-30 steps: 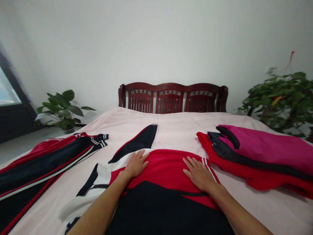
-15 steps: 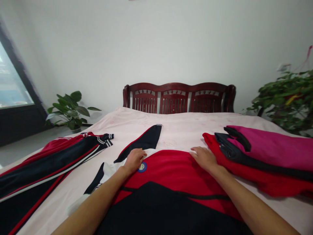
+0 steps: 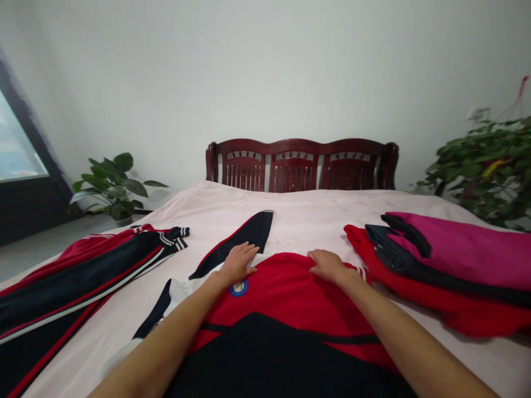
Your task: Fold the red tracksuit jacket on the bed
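A red, navy and white tracksuit jacket (image 3: 282, 293) with a round badge lies on the bed in front of me. Its navy sleeve (image 3: 253, 232) stretches away toward the headboard. My left hand (image 3: 238, 264) rests on the jacket's far left edge, fingers extended, just above the badge. At the far right edge, the fingers of my right hand (image 3: 327, 266) are bent and closed on the red cloth. Beside my right wrist a white-striped bit of red cloth (image 3: 362, 272) shows. My forearms cover parts of the jacket's sides.
Navy and red striped trousers (image 3: 95, 271) lie at the left on the pink bedsheet (image 3: 311, 221). Folded clothes (image 3: 452, 254) in magenta, dark grey and red are piled at the right. Behind stand a wooden headboard (image 3: 294, 166) and potted plants (image 3: 114, 188) on either side.
My left hand has moved slightly up and right, its fingers straightening out. My right hand has shifted left, and its fingers have closed on the red cloth. A white-striped bit now shows by that wrist.
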`<state>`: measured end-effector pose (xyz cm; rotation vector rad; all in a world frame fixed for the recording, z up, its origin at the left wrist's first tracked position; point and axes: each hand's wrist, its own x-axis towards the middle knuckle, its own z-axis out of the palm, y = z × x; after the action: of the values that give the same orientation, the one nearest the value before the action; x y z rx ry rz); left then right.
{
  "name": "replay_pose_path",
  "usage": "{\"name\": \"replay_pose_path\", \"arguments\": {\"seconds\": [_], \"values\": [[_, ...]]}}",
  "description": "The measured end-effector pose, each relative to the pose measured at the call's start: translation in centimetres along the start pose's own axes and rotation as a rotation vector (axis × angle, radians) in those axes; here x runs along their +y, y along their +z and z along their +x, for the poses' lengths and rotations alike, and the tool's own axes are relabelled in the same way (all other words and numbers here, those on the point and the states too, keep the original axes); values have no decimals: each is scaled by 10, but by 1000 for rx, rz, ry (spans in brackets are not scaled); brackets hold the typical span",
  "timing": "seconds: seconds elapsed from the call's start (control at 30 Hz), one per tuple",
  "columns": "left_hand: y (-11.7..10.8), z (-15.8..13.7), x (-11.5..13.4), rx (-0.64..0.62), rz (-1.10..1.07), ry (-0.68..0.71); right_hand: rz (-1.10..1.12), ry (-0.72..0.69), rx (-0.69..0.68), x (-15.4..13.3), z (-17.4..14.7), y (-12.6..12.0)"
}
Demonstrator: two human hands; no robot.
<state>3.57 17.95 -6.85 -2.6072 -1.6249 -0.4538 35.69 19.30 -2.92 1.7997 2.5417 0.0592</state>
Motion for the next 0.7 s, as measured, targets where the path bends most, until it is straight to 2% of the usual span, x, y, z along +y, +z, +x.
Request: {"name": "replay_pose_path", "arguments": {"seconds": [0.13, 0.23, 0.33, 0.5, 0.7], "values": [[-3, 20, 11, -29, 27, 67, -59, -74, 86, -3, -11, -1], [-11, 25, 16, -31, 64, 91, -104, -98, 146, -2, -23, -4], [-18, 13, 22, -8, 107, 122, -181, -162, 245, -2, -40, -5], [-20, -22, 28, -39, 143, 192, -326, -409, 332, 5, -85, 1], [-32, -41, 27, -101, 129, 230, -224, -409, 301, 30, -123, 10]]}}
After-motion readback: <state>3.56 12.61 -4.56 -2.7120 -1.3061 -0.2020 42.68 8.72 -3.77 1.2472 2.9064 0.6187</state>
